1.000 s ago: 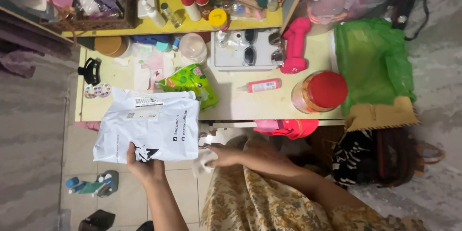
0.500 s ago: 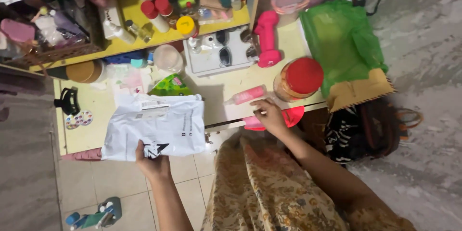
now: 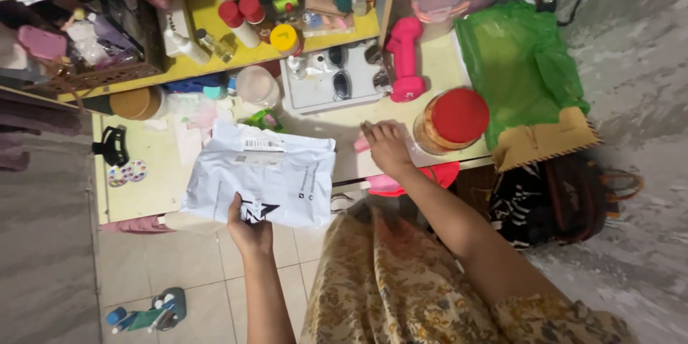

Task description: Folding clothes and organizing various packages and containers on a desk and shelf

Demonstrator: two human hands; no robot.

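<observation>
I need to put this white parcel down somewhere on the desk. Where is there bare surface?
Bare desk top lies at the near left, between the paint palette and the white parcel in the left hand. A small strip shows between the parcel and the right hand. The back edge is crowded: sunglasses tray, pink dumbbell, red-lidded jar, green bag.

Both forearms are bare, with no watch, bracelet or ring showing on the left hand (image 3: 250,231) or the right hand (image 3: 387,146). The person wears a loose garment of pale yellow-beige cloth printed with a small brown and ochre floral pattern; its short sleeve ends above the right elbow.
</observation>
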